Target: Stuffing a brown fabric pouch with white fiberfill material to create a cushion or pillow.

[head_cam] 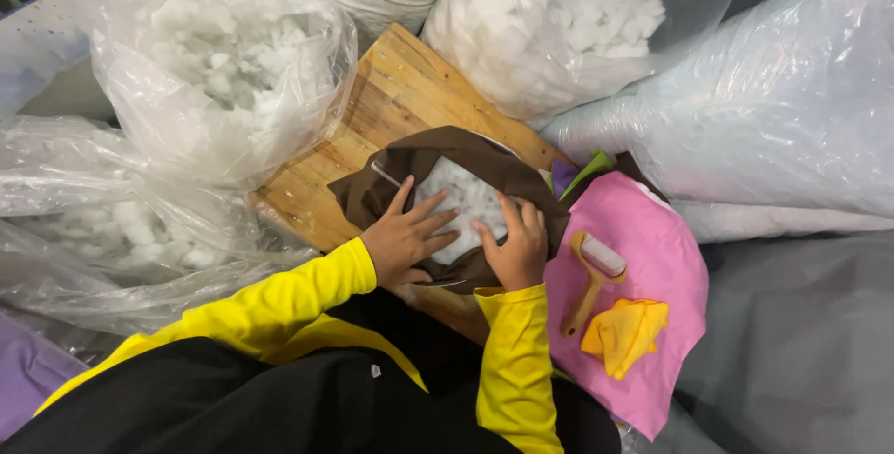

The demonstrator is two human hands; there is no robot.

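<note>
A dark brown fabric cover (pixel 484 161) lies open on a wooden board (pixel 396 91), with white fluffy stuffing (pixel 466 195) showing inside its opening. My left hand (pixel 402 235) rests flat at the left edge of the opening, fingers spread and touching the stuffing. My right hand (pixel 517 244) presses on the stuffing at the lower right edge of the opening, fingers bent. Both arms wear yellow sleeves. Neither hand grips a separate object.
Clear plastic bags of white stuffing (pixel 223 63) (pixel 568 16) surround the board at left and top. A pink cloth (pixel 652 240) to the right carries a wooden-handled brush (pixel 596 272) and a yellow cloth piece (pixel 626 331). Grey sheeting (pixel 801 342) lies at the lower right.
</note>
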